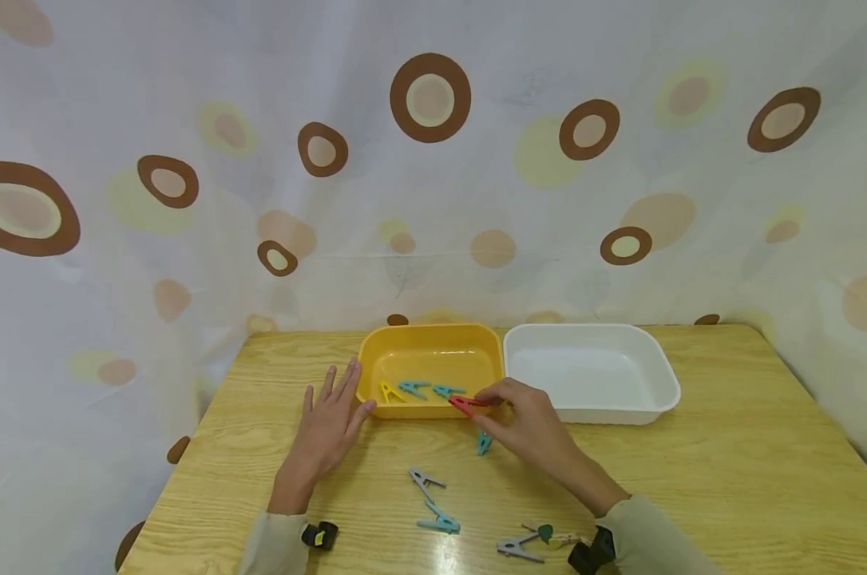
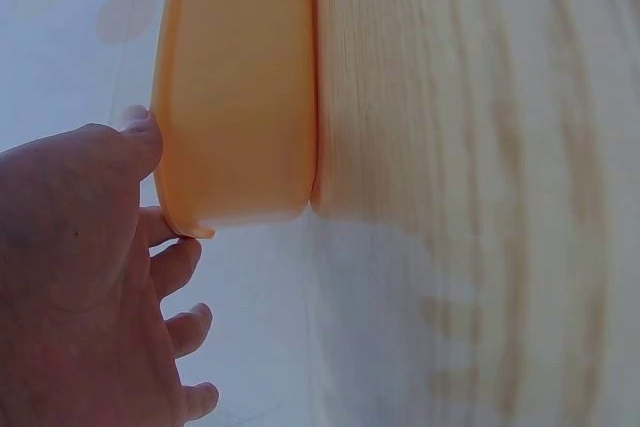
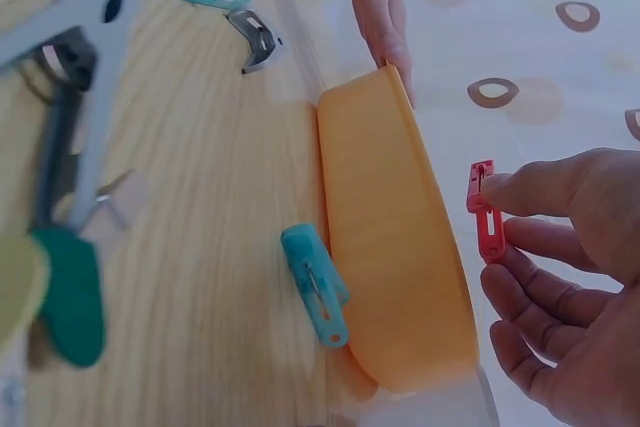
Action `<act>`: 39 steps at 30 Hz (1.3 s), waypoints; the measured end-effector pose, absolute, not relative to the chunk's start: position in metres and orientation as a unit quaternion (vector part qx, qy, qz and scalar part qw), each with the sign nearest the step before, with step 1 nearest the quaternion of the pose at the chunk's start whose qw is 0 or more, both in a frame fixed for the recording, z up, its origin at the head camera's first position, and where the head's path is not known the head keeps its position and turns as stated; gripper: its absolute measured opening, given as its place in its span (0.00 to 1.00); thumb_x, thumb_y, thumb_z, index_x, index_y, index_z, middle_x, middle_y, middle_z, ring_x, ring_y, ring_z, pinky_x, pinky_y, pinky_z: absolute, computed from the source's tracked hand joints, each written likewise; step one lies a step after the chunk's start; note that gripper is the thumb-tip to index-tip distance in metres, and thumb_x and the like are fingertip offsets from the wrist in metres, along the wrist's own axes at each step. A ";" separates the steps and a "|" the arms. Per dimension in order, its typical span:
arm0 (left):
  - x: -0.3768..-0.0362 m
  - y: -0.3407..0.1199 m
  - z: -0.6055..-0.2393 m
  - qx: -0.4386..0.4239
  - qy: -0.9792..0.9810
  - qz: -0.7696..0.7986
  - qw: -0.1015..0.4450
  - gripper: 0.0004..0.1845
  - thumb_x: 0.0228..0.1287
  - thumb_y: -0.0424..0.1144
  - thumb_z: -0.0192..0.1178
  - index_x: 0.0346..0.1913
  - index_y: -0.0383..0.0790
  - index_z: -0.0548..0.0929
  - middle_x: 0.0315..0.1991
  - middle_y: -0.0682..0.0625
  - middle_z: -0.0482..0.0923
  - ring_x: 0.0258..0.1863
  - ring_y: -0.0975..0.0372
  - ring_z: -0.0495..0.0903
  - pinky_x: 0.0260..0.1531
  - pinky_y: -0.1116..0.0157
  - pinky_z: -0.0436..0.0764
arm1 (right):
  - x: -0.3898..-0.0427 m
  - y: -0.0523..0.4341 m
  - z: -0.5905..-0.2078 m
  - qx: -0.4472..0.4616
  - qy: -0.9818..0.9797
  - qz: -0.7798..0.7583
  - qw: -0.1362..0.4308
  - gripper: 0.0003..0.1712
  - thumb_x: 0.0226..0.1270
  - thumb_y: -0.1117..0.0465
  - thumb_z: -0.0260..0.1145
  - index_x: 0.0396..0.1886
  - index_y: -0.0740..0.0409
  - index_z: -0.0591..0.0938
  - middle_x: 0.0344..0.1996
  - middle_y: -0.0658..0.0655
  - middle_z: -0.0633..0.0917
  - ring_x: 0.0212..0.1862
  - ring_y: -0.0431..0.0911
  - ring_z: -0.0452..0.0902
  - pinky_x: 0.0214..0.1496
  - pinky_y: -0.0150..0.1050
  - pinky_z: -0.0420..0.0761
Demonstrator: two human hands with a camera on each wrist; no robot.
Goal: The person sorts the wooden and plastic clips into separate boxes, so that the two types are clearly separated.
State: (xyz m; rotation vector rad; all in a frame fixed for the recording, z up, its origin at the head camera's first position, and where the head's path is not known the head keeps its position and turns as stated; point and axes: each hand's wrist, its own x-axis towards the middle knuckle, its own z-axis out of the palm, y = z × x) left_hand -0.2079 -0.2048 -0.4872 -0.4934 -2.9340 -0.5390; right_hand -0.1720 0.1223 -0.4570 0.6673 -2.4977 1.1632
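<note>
My right hand (image 1: 536, 425) pinches a red clothespin (image 3: 487, 209) between thumb and fingertips, over the front right rim of the yellow tray (image 1: 433, 411). At that tray's left front corner, my left hand (image 1: 326, 427) touches the rim with fingers extended and spread. One yellow clothespin (image 1: 389, 392) and two blue ones lie inside, the nearer blue clothespin (image 1: 448, 390) close to the red one. On the table just in front, under my right hand, is another blue clothespin (image 3: 316, 285).
A white tray (image 1: 620, 416) stands against the yellow tray's right side. Nearer me lie a grey clothespin (image 1: 424, 481), a blue clothespin (image 1: 442, 521) and another grey clothespin (image 1: 520, 549). Beside my right wrist is a clip with a green decoration (image 1: 545, 533). A patterned curtain (image 1: 433, 200) hangs behind.
</note>
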 end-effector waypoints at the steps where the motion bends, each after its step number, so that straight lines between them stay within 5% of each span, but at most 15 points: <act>1: -0.208 -0.205 -0.487 -0.162 -0.969 -0.179 0.058 0.38 0.82 0.58 0.44 0.83 0.40 0.51 0.83 0.48 0.48 0.80 0.43 0.47 0.71 0.31 0.45 | -0.175 0.120 -0.457 0.233 -0.870 0.406 0.154 0.13 0.57 0.66 0.81 0.42 0.60 0.89 0.38 0.53 0.88 0.39 0.50 0.85 0.42 0.50 0.85; 15: -0.207 -0.205 -0.487 -0.161 -0.968 -0.182 0.061 0.38 0.82 0.58 0.44 0.83 0.41 0.51 0.82 0.49 0.48 0.81 0.45 0.45 0.71 0.31 0.45 | -0.210 0.087 -0.447 0.231 -0.865 0.422 0.144 0.12 0.60 0.64 0.79 0.42 0.61 0.89 0.39 0.57 0.88 0.41 0.53 0.83 0.47 0.56 0.83; 39: -0.206 -0.204 -0.487 -0.158 -0.968 -0.183 0.064 0.38 0.82 0.57 0.45 0.83 0.39 0.53 0.82 0.48 0.50 0.80 0.42 0.48 0.71 0.30 0.44 | -0.261 0.031 -0.451 0.179 -0.880 0.435 0.067 0.12 0.64 0.61 0.77 0.44 0.63 0.89 0.42 0.57 0.88 0.44 0.53 0.83 0.52 0.46 0.84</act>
